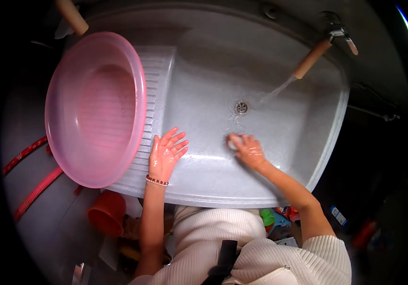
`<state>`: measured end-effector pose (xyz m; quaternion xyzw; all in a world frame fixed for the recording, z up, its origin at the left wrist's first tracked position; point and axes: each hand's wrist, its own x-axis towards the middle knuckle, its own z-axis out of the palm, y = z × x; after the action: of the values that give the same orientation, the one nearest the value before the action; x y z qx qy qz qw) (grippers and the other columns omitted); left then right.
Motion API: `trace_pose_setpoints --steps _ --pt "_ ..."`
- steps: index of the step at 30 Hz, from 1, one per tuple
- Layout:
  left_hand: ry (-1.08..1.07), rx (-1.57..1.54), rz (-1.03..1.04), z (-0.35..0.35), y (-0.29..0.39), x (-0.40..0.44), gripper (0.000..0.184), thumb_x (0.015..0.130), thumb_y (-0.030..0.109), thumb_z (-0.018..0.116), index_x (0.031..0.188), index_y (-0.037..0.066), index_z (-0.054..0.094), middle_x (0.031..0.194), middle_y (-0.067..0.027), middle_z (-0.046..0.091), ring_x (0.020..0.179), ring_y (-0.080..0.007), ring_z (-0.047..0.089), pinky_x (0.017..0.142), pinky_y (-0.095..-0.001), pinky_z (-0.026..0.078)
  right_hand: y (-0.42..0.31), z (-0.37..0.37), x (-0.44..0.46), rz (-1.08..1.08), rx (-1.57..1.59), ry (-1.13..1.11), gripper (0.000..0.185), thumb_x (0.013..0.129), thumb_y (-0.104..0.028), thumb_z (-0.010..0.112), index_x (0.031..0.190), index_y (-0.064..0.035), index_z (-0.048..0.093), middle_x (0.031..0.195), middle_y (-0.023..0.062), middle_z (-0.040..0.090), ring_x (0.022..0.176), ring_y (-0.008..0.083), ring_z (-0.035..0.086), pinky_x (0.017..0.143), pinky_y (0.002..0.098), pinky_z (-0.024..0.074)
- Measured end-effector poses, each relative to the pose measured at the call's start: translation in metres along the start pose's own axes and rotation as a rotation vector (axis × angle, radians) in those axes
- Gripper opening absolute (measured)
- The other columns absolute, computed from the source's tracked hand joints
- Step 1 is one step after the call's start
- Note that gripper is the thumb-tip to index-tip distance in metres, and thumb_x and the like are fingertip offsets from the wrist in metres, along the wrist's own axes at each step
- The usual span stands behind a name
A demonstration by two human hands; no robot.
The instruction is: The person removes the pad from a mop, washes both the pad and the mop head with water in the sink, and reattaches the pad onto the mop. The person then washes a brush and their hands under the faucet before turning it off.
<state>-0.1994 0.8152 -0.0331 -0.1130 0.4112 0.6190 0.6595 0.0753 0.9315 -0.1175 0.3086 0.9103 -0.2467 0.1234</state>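
My left hand (164, 154) is palm up with its fingers spread, wet and holding nothing. It is just right of the pink basin (140, 90), over the ribbed side of the grey sink (204, 71). A red and white bead bracelet (157, 180) circles that wrist. My right hand (249, 151), also wet, is over the sink floor below the drain (241, 108). Its fingers curl round something small and pale that I cannot make out. Water runs from a tan hose (312, 59) on the tap (339, 33) towards the drain.
The pink basin rests tilted on the ribbed washboard (151, 71). Another tan hose end (72, 16) hangs at upper left. Red hoses (37, 192) and an orange-red bucket (107, 213) are below the left side. Several colourful packages (287, 213) lie under the front edge.
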Motion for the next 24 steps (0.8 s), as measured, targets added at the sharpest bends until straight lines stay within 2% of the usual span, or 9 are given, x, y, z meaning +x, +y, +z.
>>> trace_pose_setpoints --steps 1,3,6,10,12,14,16,19,24 --pt "0.014 0.009 -0.003 -0.003 0.002 0.000 0.058 0.093 0.048 0.030 0.132 0.004 0.035 0.127 -0.0179 0.044 0.112 -0.0284 0.047 0.096 -0.0406 0.038 -0.024 0.001 0.015 -0.124 0.033 0.020 0.069 0.067 -0.012 0.062 0.129 -0.0283 0.036 0.104 0.0099 0.050 0.089 0.0299 0.052 0.064 0.0402 0.0473" --pt "0.030 0.028 -0.017 -0.003 0.004 0.001 0.059 0.093 0.048 0.030 0.130 0.004 0.037 0.125 -0.0180 0.045 0.110 -0.0283 0.048 0.094 -0.0405 0.039 -0.061 -0.006 0.057 -0.223 0.091 0.064 0.068 0.068 -0.013 0.063 0.129 -0.0268 0.036 0.103 0.0070 0.050 0.086 0.0280 0.052 0.063 0.0390 0.0473" --pt "0.011 0.044 -0.032 0.000 0.006 0.002 0.058 0.093 0.047 0.030 0.131 0.004 0.037 0.126 -0.0177 0.044 0.110 -0.0281 0.048 0.095 -0.0399 0.039 -0.064 -0.012 0.135 -0.041 0.006 0.268 0.068 0.069 -0.016 0.065 0.130 -0.0247 0.036 0.102 0.0067 0.051 0.084 0.0266 0.052 0.063 0.0390 0.0475" --pt "0.030 0.113 -0.022 0.012 0.006 0.002 0.059 0.093 0.048 0.029 0.130 0.003 0.038 0.123 -0.0176 0.047 0.107 -0.0268 0.050 0.092 -0.0391 0.040 0.011 -0.045 0.185 0.183 -0.006 0.545 0.063 0.072 -0.018 0.063 0.129 -0.0225 0.038 0.100 0.0103 0.050 0.086 0.0304 0.052 0.065 0.0425 0.0479" --pt "-0.012 0.125 -0.032 0.009 0.006 0.002 0.056 0.094 0.046 0.030 0.130 0.004 0.037 0.123 -0.0168 0.047 0.107 -0.0261 0.050 0.092 -0.0384 0.041 0.063 -0.047 0.174 0.318 -0.028 0.593 0.058 0.073 -0.019 0.062 0.127 -0.0213 0.039 0.101 0.0120 0.049 0.091 0.0339 0.051 0.068 0.0451 0.0478" --pt "-0.012 0.147 -0.027 0.011 0.006 0.002 0.054 0.094 0.044 0.030 0.130 0.004 0.038 0.121 -0.0159 0.049 0.105 -0.0247 0.051 0.090 -0.0369 0.043 0.124 -0.035 0.131 0.300 -0.053 0.714 0.058 0.073 -0.019 0.062 0.126 -0.0205 0.039 0.106 0.0133 0.049 0.093 0.0338 0.051 0.068 0.0449 0.0474" --pt "-0.025 0.178 -0.039 0.009 0.007 0.003 0.053 0.095 0.043 0.030 0.129 0.004 0.039 0.120 -0.0159 0.050 0.104 -0.0244 0.052 0.089 -0.0364 0.044 0.141 -0.067 0.094 0.603 -0.056 0.469 0.063 0.072 -0.021 0.062 0.130 -0.0201 0.037 0.120 0.0129 0.046 0.095 0.0340 0.051 0.069 0.0457 0.0477" --pt "-0.026 0.227 -0.055 0.010 0.011 0.000 0.052 0.095 0.043 0.029 0.129 0.004 0.039 0.119 -0.0159 0.050 0.102 -0.0239 0.053 0.088 -0.0358 0.044 0.134 -0.074 0.035 0.589 -0.330 0.497 0.062 0.072 -0.019 0.061 0.129 -0.0206 0.037 0.114 0.0120 0.048 0.091 0.0345 0.051 0.067 0.0451 0.0481" --pt "-0.062 0.232 -0.083 0.012 0.010 -0.002 0.052 0.095 0.043 0.029 0.128 0.004 0.041 0.118 -0.0159 0.051 0.101 -0.0235 0.054 0.088 -0.0354 0.045 0.038 -0.027 -0.013 0.388 -0.160 0.124 0.067 0.071 -0.021 0.063 0.131 -0.0259 0.032 0.115 0.0106 0.047 0.093 0.0324 0.050 0.068 0.0418 0.0483"
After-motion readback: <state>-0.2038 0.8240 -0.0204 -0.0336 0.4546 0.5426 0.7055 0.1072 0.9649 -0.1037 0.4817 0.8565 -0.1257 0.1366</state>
